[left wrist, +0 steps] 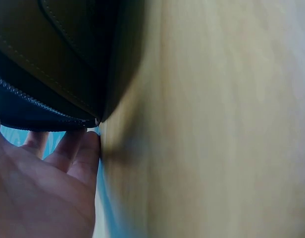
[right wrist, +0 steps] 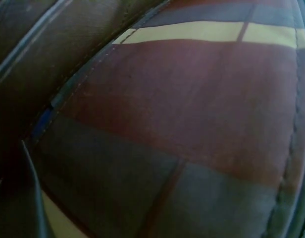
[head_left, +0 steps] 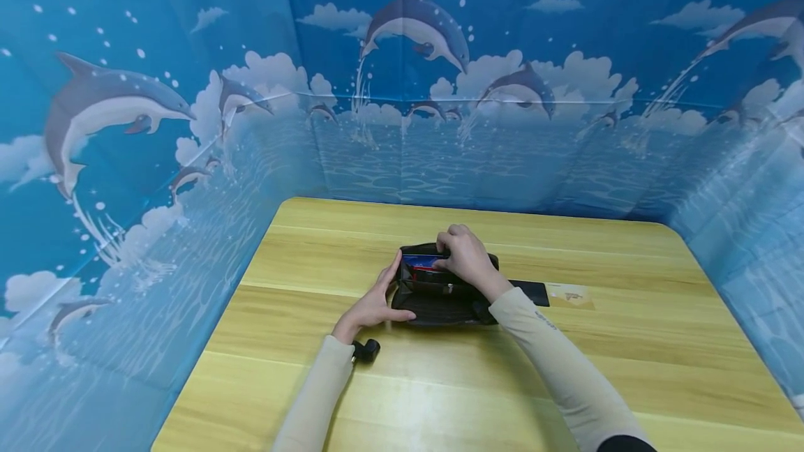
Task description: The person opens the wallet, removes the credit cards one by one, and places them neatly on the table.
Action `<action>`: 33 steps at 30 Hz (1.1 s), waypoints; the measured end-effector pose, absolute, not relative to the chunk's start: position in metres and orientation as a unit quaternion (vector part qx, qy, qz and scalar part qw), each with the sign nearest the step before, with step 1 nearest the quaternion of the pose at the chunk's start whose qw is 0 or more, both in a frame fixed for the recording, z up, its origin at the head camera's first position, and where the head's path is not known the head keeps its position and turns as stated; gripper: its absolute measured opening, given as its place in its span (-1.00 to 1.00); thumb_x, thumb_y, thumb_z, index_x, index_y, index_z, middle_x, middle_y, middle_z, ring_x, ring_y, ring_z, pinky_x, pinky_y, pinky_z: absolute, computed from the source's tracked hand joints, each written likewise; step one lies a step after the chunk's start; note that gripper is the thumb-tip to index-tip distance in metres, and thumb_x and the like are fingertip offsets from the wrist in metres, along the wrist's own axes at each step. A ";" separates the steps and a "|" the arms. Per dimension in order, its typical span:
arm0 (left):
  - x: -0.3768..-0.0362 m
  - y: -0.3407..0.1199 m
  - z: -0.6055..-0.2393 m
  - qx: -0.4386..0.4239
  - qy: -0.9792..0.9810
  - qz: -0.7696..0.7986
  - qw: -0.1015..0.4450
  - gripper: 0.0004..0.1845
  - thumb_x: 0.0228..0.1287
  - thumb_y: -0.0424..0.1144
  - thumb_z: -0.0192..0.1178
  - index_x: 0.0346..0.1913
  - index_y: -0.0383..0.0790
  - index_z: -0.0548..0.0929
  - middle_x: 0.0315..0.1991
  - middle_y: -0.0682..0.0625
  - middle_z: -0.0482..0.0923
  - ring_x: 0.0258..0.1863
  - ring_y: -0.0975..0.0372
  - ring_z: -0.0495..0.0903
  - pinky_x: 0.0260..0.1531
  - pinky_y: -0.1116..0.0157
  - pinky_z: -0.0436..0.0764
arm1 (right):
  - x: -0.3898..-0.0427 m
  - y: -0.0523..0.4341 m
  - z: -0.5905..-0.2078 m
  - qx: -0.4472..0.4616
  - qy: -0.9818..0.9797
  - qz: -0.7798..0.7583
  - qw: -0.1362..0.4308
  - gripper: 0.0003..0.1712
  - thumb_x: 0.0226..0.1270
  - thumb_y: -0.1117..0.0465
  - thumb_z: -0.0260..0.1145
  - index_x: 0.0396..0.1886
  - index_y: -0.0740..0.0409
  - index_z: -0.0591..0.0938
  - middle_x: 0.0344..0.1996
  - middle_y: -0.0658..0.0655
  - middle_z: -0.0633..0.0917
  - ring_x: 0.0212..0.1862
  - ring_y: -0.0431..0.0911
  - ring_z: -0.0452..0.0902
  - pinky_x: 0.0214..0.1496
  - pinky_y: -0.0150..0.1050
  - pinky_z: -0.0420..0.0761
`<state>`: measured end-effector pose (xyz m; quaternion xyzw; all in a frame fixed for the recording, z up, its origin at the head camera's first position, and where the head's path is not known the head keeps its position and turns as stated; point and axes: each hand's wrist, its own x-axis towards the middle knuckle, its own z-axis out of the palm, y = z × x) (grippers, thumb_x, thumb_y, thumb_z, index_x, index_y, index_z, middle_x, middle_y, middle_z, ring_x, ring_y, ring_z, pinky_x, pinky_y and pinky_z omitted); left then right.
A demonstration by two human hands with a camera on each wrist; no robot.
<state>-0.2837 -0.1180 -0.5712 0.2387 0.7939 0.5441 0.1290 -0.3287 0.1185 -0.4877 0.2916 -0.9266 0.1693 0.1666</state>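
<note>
Hands at an open wallet (head_left: 433,289)

The dark wallet lay open on the wood-grain table (head_left: 440,396), with me at both sides of it. My left hand (head_left: 372,304) was at its left edge, thumb spread wide from the fingers, the thumb by the near flap (head_left: 442,311); from the left wrist, a zip (left wrist: 38,101) showed just beyond those fingers. My right hand (head_left: 466,257) reached over the back of the wallet, fingers bent down at the rim, and I could not tell whether they pinched anything. A blue card (head_left: 418,261) showed inside, close to them, with a strip of red just in front. To the wallet's right lay a flat black piece (head_left: 532,292), and next to that a pale card (head_left: 570,296). Beyond the table hung a blue dolphin-printed curtain (head_left: 402,152)
</note>
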 end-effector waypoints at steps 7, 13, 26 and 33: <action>-0.283 -0.117 -0.571 0.244 0.791 0.546 0.133 0.26 -0.02 -0.03 0.48 0.44 0.47 -0.37 0.49 0.02 -0.28 0.43 0.03 -0.18 0.25 -0.16 0.03 | -0.328 0.119 -0.487 0.275 -0.935 0.180 0.135 -0.57 -0.22 0.12 0.65 -0.61 0.10 0.50 -0.54 0.01 0.34 -0.41 -0.05 0.23 -0.35 -0.18 0.32; -0.282 -0.117 -0.571 0.238 0.791 0.548 0.137 0.26 -0.04 0.01 0.48 0.44 0.51 -0.36 0.49 0.06 -0.28 0.43 0.06 -0.17 0.26 -0.13 0.04 | -0.328 0.118 -0.487 0.264 -0.938 0.189 0.125 -0.60 -0.19 0.18 0.64 -0.65 0.08 0.49 -0.55 0.01 0.34 -0.41 -0.04 0.23 -0.33 -0.18 0.34; -0.283 -0.117 -0.571 0.243 0.797 0.539 0.127 0.26 -0.04 0.03 0.47 0.44 0.48 -0.36 0.49 0.03 -0.27 0.43 0.04 -0.16 0.25 -0.15 0.04 | -0.332 0.121 -0.482 0.237 -0.934 0.260 0.058 -0.66 -0.05 0.20 0.58 -0.71 0.07 0.53 -0.53 0.04 0.41 -0.37 -0.02 0.30 -0.20 -0.08 0.39; -0.283 -0.117 -0.570 0.240 0.800 0.534 0.128 0.26 -0.02 0.01 0.47 0.43 0.50 -0.37 0.49 0.04 -0.26 0.43 0.04 -0.15 0.25 -0.15 0.04 | -0.336 0.126 -0.480 0.247 -0.925 0.289 0.022 -0.71 0.04 0.18 0.53 -0.68 0.05 0.56 -0.48 0.03 0.44 -0.33 -0.02 0.35 -0.13 -0.04 0.41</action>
